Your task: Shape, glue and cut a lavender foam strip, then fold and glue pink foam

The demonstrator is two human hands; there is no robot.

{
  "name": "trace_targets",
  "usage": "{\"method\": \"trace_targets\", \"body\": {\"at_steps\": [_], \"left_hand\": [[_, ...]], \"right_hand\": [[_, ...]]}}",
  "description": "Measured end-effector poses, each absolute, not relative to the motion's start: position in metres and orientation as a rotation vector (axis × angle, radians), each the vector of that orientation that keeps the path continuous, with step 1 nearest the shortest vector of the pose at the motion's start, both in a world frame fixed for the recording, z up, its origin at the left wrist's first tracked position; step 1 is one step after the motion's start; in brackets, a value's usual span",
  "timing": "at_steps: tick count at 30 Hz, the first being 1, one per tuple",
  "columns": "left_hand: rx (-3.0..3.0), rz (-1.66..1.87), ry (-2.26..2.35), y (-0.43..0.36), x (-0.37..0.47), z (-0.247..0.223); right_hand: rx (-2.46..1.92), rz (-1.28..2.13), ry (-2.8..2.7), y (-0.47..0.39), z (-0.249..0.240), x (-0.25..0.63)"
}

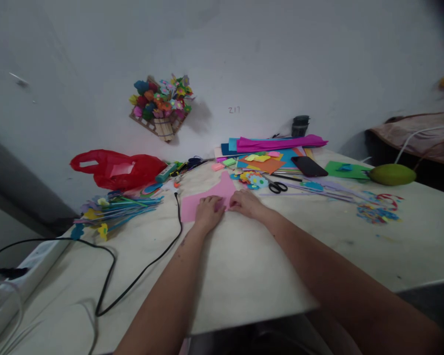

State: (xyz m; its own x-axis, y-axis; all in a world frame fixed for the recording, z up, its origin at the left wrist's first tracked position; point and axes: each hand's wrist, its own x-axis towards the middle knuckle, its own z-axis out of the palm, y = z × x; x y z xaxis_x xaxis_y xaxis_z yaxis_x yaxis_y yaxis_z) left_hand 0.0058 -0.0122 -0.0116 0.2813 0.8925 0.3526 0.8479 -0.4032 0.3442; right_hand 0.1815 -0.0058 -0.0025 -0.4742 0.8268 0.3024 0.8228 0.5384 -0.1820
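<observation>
A pink craft sheet (pixel 190 208) with an irregular cut outline lies on the pale tabletop in front of me. My left hand (pixel 209 212) rests on its right part, fingers curled and closed against the sheet. At the sheet's right edge is my right hand (pixel 245 203), fingertips and thumb bent together in a pinch on it. The two hands almost meet, and they hide the part of the sheet between and under them. Black-handled scissors (pixel 277 187) lie just beyond my right hand, beside several colourful flower cutouts (pixel 257 180).
Coloured sheets (pixel 281 143) and a dark phone (pixel 309 166) lie at the back. Left are a red plastic bag (pixel 122 170), stemmed craft flowers (pixel 122 209), a black cable (pixel 140 275) and a power strip (pixel 33 266). Small scraps (pixel 377 213) and a green pouch (pixel 392 174) lie right.
</observation>
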Motion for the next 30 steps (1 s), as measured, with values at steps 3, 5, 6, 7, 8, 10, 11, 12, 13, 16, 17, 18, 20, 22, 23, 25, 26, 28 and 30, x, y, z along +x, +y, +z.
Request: {"method": "trace_targets", "body": {"at_steps": [3,5,6,7,8,10,11,12,13,16,17,18,20,22,23,25,26,28,30], "left_hand": [[2.454,0.841,1.565,-0.010,0.001,-0.013],[2.487,0.858,1.473,-0.008,-0.004,-0.013],[2.506,0.856,1.429,-0.007,-0.007,-0.013],[2.521,0.854,1.391,-0.006,-0.010,-0.013],[2.528,0.852,1.363,-0.005,-0.013,-0.012],[2.519,0.854,1.332,-0.004,-0.018,-0.012],[2.505,0.857,1.328,-0.004,-0.020,-0.011],[2.487,0.860,1.326,-0.004,-0.022,-0.011],[2.470,0.861,1.323,-0.004,-0.023,-0.011],[2.430,0.876,1.306,-0.004,-0.024,-0.010],[2.418,0.887,1.303,-0.004,-0.024,-0.010],[2.406,0.898,1.302,-0.004,-0.024,-0.011],[2.379,0.918,1.307,-0.004,-0.024,-0.012],[2.361,0.927,1.315,-0.003,-0.024,-0.013],[2.356,0.928,1.318,-0.003,-0.024,-0.014],[2.344,0.931,1.324,-0.003,-0.023,-0.015],[2.337,0.932,1.326,-0.003,-0.023,-0.014],[2.326,0.930,1.334,-0.004,-0.023,-0.014],[2.317,0.915,1.353,-0.005,-0.022,-0.012]], "right_hand": [[-1.358,0.038,-2.451,-0.002,-0.003,0.185],[-1.359,0.040,-2.466,0.001,-0.004,0.187],[-1.358,0.036,-2.470,0.002,-0.005,0.189],[-1.357,0.031,-2.474,0.004,-0.005,0.191],[-1.357,0.023,-2.478,0.006,-0.006,0.193],[-1.348,0.012,-2.491,0.009,-0.008,0.198],[-1.344,0.010,-2.495,0.010,-0.008,0.201],[-1.342,0.009,-2.499,0.011,-0.008,0.203],[-1.345,0.009,-2.499,0.012,-0.008,0.205],[-1.355,0.035,-2.486,0.010,-0.006,0.205],[-1.348,0.053,-2.479,0.009,-0.005,0.203],[-1.330,0.073,-2.473,0.007,-0.005,0.200],[-1.285,0.108,-2.460,0.005,-0.005,0.193],[-1.268,0.129,-2.435,0.004,-0.006,0.184],[-1.271,0.140,-2.424,0.005,-0.007,0.180],[-1.274,0.182,-2.429,0.009,-0.006,0.173],[-1.277,0.212,-2.445,0.011,-0.004,0.170],[-1.306,0.290,-2.495,0.015,0.002,0.165],[-1.358,0.373,-2.565,0.018,0.009,0.161]]}}
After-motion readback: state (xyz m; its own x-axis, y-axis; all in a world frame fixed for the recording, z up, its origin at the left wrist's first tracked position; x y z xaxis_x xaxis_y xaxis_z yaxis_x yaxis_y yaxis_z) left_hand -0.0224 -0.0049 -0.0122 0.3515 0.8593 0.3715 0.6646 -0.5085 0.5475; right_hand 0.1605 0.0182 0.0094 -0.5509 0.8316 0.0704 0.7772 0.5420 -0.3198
